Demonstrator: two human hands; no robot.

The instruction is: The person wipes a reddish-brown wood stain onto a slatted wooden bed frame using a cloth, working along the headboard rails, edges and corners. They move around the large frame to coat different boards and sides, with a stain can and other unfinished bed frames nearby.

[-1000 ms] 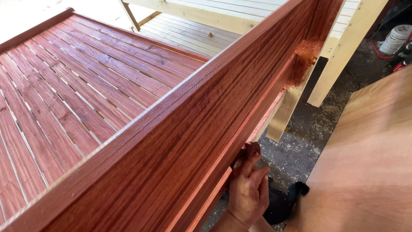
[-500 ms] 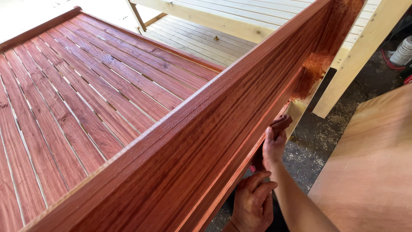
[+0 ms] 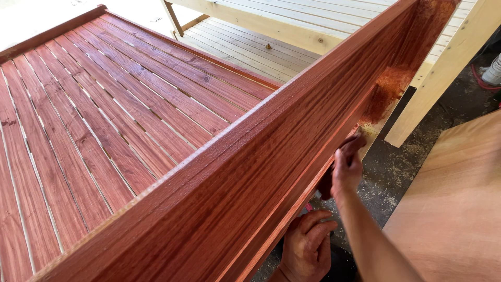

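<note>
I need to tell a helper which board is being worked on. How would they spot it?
Find the big red-stained slatted bed frame. The side rail is its tall near edge, with the right hand pressed against its lower lip. Unlike the pale frame behind, it is stained red.

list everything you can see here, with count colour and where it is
side rail: 1, red-brown stained wood, runs from bottom left to top right across the middle
slats: many, red-brown stained, left, inside the frame
unstained patch: 1, pale bare wood with orange-red stain edge, at the rail's far end
pale frame: 1, unstained light wood with slats, top centre
pale leg: 1, unstained light wood, leaning at top right
board: 1, light brown, bottom right
floor: dark grey, with sawdust, right between rail and board
right hand: 1, pressed against the rail's lower edge near the unstained patch; what it holds is hidden
left hand: 1, under the rail at bottom centre, fingers curled
</note>
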